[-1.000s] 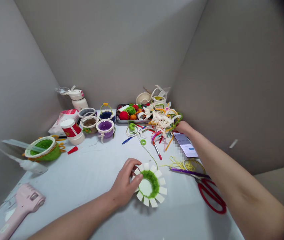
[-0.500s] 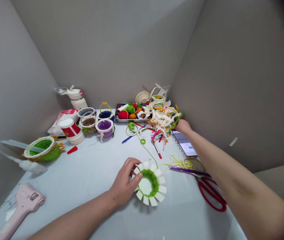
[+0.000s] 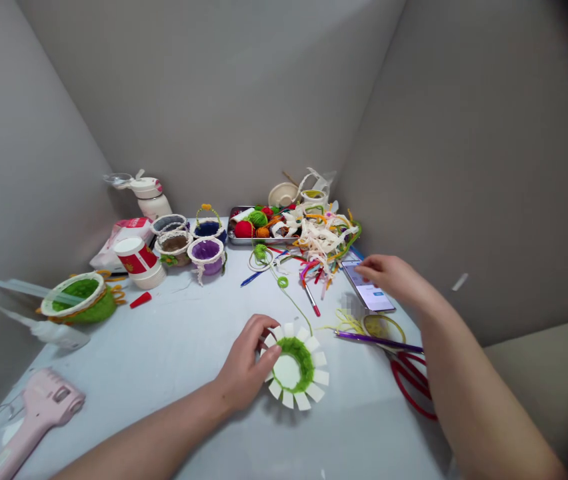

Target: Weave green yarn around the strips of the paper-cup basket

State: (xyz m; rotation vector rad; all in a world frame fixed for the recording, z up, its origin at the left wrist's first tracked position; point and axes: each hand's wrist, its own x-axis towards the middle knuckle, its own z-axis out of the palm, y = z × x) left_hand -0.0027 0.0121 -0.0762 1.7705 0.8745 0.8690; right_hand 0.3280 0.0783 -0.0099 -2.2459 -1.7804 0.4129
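My left hand [image 3: 247, 363] rests on the table with its fingers curled round the left edge of a white paper cup cut into flat strips [image 3: 295, 367], with green yarn woven in a ring around its base. A green yarn strand [image 3: 289, 297] runs from it to the back. My right hand [image 3: 394, 278] hovers over a phone [image 3: 367, 288] lying on the table, fingers loosely bent, nothing in them. Just behind it lies a heap of cut paper strips and coloured pipe cleaners [image 3: 325, 240].
Red scissors [image 3: 411, 380] and a purple stick [image 3: 377, 341] lie at the right. A metal tray of yarn balls [image 3: 259, 227], small woven baskets [image 3: 207, 252], a red-and-white cup [image 3: 137, 260], a green basket [image 3: 81, 300] and a pink glue gun [image 3: 34, 417] stand to the back and left.
My right hand has drawn back from the heap of strips and pipe cleaners and now hovers over the phone. My left hand stays on the cut cup.
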